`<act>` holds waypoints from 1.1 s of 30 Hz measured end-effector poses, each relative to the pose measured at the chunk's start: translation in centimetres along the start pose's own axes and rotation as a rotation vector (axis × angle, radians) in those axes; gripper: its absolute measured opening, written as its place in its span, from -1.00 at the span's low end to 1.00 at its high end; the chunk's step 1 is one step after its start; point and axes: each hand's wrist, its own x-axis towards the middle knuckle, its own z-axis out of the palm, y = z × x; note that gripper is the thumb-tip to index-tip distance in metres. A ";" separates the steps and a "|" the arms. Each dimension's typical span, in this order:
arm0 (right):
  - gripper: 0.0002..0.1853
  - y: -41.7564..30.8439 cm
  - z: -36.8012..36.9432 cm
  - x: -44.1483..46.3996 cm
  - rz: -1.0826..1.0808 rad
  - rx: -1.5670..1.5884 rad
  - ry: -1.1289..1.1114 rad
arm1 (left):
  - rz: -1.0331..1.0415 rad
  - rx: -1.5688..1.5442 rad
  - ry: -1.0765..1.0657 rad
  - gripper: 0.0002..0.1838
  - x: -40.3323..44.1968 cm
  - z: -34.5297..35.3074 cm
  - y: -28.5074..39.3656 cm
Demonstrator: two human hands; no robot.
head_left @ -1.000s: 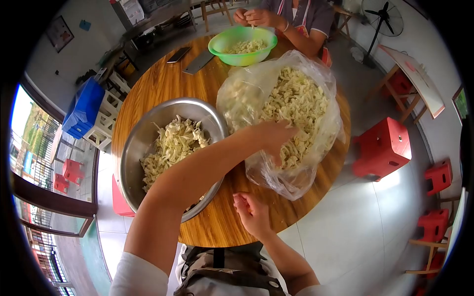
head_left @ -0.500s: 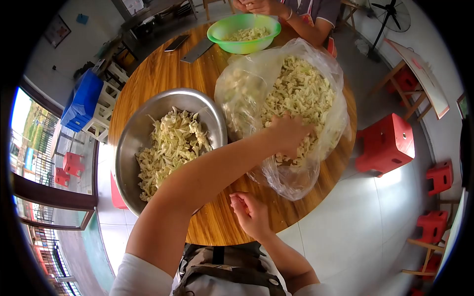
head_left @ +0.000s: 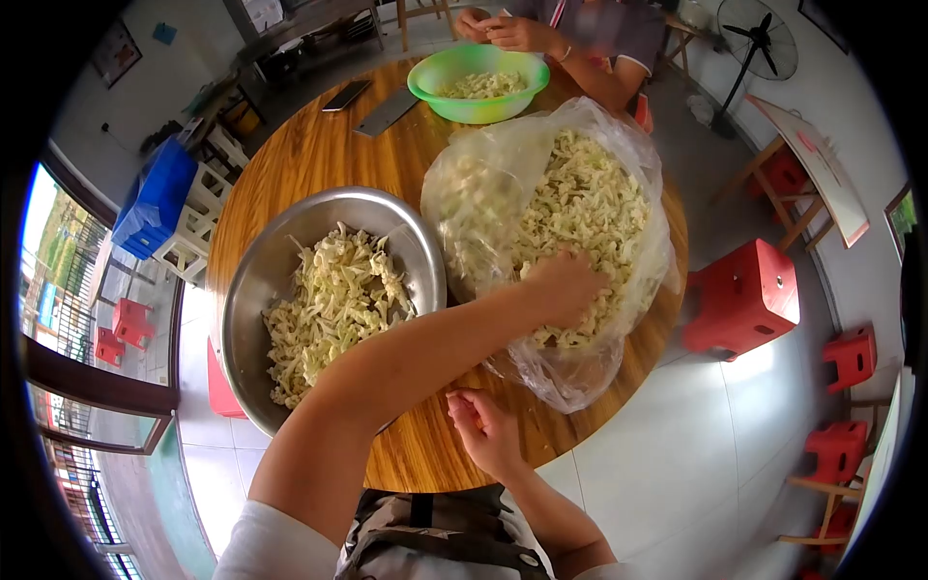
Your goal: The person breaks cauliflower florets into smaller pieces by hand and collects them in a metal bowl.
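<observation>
My left hand [head_left: 568,288] is pressed into the pale green-white chopped vegetable pieces [head_left: 590,208] in an open clear plastic bag [head_left: 483,184]. Its fingertips are sunk in and blurred, so its grip cannot be made out. Near the table's front edge, my right hand [head_left: 485,427] has curled fingers against the thumb, with nothing visible in them. A large steel bowl [head_left: 253,280] at the left holds more pieces, and my left forearm passes over its lower right side.
Across the round wooden table [head_left: 290,159], a person's hands [head_left: 512,31] are raised above a green basin [head_left: 483,108] with pieces in it. A phone [head_left: 346,95] and a flat grey blade [head_left: 387,111] lie beside it. Red stools [head_left: 742,300] stand at the right.
My left hand has moved a little right and deeper among the pieces in the bag. My right hand stays by the table edge, its fingers still curled. The camera view has shifted slightly.
</observation>
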 end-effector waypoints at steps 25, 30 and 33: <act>-0.77 0.0 0.7 0.0 0.024 0.044 0.048 | -0.310 -1.788 0.430 -0.71 -2.7 -5.0 -1.2; -0.77 0.5 1.0 0.1 0.035 0.019 0.070 | -0.288 -2.018 0.506 -0.78 -5.9 -6.9 -3.0; -0.79 -0.1 1.2 0.1 0.037 0.027 0.098 | -0.185 -2.048 0.528 -0.82 -9.4 -8.0 -5.8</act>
